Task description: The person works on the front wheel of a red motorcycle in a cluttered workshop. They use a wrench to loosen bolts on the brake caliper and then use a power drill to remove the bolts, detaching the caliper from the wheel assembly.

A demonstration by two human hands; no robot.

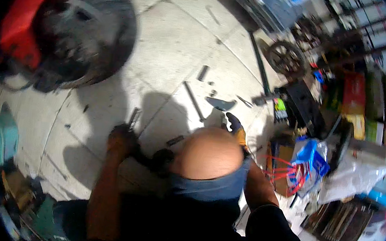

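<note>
My left hand [122,140], in a dark glove, is closed round a narrow metal piece [134,116] that sticks up past the fingers; its exact kind is unclear. A black object [161,159] lies beside that wrist, too dark to name. My bare knee [213,154] hides part of my right hand [237,129], which wears a dark and orange glove. Its visible fingers are apart, with nothing seen between them. Close ahead of it lie a dark half-moon plate [220,104], a long thin bar [194,102] and a pliers-like tool [244,101].
A red machine with a round black underside [84,34] stands at upper left. Right of me are a spoked wheel [286,59], a black box [301,106], red cables [291,173] and plastic bags [357,170]. A teal case [2,135] sits far left. Small pieces lie scattered on the concrete floor [178,39].
</note>
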